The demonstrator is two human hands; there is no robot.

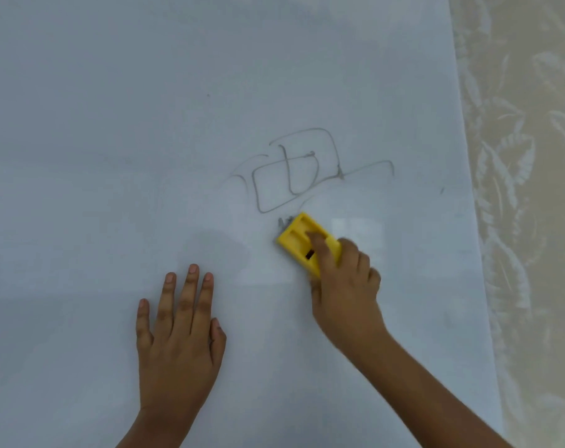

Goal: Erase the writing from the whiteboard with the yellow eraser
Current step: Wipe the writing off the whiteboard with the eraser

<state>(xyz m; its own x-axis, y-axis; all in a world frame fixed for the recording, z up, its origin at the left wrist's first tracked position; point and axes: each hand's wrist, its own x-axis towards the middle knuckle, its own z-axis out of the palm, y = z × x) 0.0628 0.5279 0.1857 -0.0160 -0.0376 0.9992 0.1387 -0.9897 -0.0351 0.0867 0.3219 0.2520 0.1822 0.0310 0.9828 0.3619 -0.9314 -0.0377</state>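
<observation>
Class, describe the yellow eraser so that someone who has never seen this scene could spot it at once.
On the whiteboard, just below the grey scribbled boxes, the right hand holds the eraser. It is the only bright yellow thing there, a small ribbed block.

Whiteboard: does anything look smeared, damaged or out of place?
Nothing stands out. The whiteboard carries faint grey writing, the right hand holds the yellow eraser just below it, and the left hand lies flat.

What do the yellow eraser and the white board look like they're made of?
Yellow eraser: probably hard moulded plastic, going by its ribbed recesses and even colour. Whiteboard: smooth and glossy, since it shows soft reflections; it could be a coated board or a sheet.
</observation>
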